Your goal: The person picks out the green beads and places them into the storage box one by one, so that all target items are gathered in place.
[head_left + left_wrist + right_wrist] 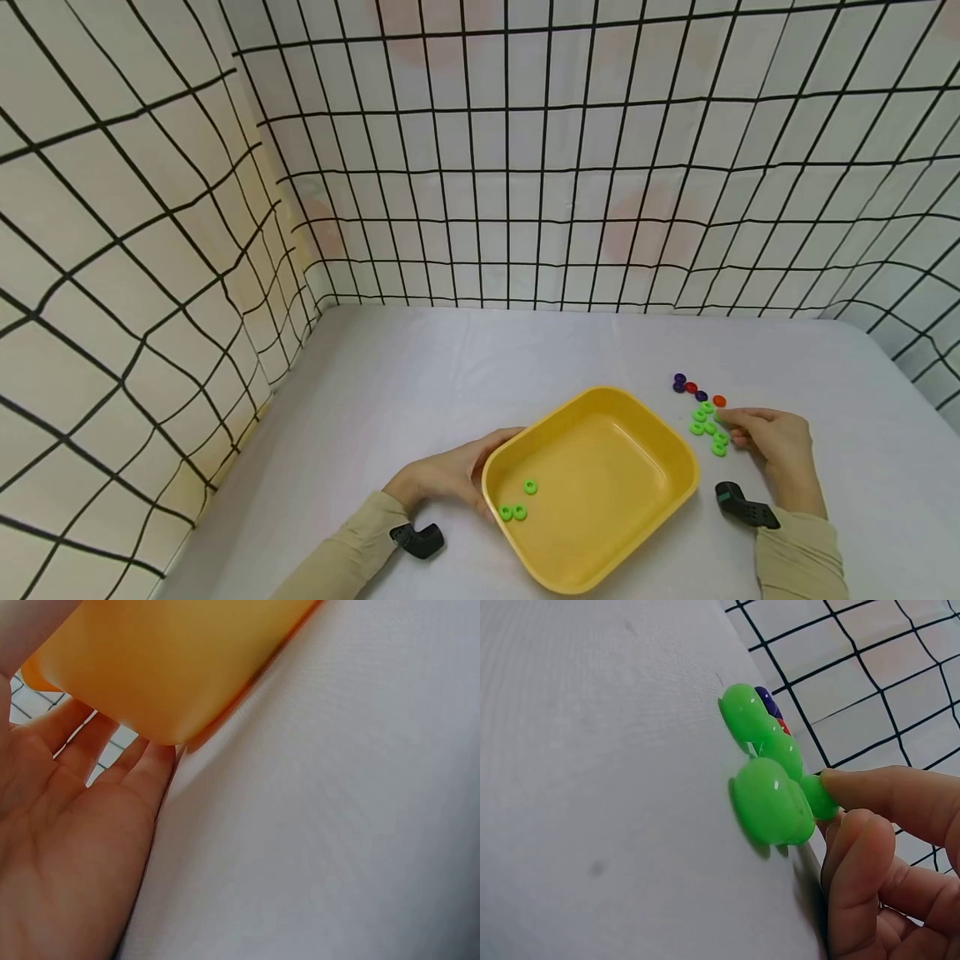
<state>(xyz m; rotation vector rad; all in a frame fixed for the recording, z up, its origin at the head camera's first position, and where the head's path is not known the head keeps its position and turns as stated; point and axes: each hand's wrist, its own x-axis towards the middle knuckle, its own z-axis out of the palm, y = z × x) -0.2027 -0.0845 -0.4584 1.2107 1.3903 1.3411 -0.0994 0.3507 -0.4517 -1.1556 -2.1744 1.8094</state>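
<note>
The green rings lie in a loose cluster on the white table surface, just beside the right edge of the yellow tray. The right hand rests on the table at the cluster's right side. In the right wrist view its fingertips touch the end of one green ring, index finger extended and the other fingers curled below it. Whether the ring is pinched from both sides or only contacted cannot be told, since the thumb is not visible. The hand approaches from the side away from the tray, which leaves the path between cluster and tray unobstructed.

Three more green rings already lie inside the tray, near its front left corner. The tray sits flat, its long side close to the loose rings; this keeps the distance between the two groups short.

The left hand lies against the tray's left wall. The left wrist view shows the palm open and the fingers relaxed and reaching under the tray's rounded corner, touching rather than clamping. This placement appears to brace the tray against sliding.

Beyond the green cluster, a short row of purple, red and orange rings lies apart from it, farther from the person. A grid-patterned backdrop encloses the table on three sides.
</note>
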